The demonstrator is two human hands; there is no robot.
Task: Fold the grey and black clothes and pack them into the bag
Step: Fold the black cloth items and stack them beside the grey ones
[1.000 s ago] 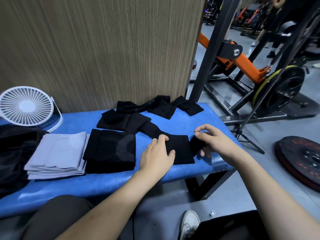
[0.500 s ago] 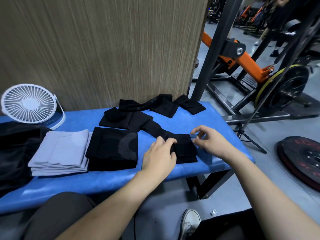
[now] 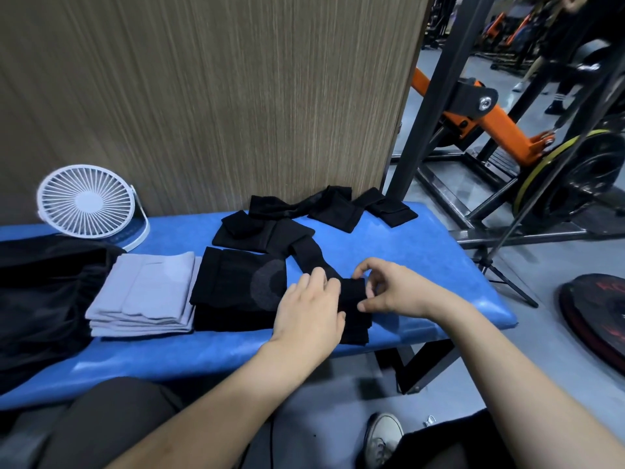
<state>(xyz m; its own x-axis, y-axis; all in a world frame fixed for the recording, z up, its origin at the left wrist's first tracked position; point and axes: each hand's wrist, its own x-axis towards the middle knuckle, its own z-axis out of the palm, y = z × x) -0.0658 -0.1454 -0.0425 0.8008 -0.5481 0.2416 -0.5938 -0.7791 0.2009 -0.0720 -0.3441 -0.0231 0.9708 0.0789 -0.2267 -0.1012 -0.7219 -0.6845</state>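
Note:
A long black garment (image 3: 353,301) lies on the blue bench (image 3: 422,262), its near end folded into a narrow block. My left hand (image 3: 309,311) lies flat on that block and presses it down. My right hand (image 3: 394,291) pinches the block's right edge with curled fingers. To the left sits a folded black stack with a grey circle (image 3: 240,286), then a folded grey stack (image 3: 148,292). More loose black pieces (image 3: 263,228) lie behind. A black bag (image 3: 37,299) rests at the bench's left end.
A white desk fan (image 3: 86,203) stands at the back left against a wood-grain panel (image 3: 220,96). Right of the bench are a black rack post (image 3: 429,93), an orange lever, weight plates (image 3: 595,313) and a tripod leg on the floor. Another person stands far right.
My right hand folded the garment's right end over to the left, making the block narrower. My left hand stayed pressing on it. The view moved slightly closer.

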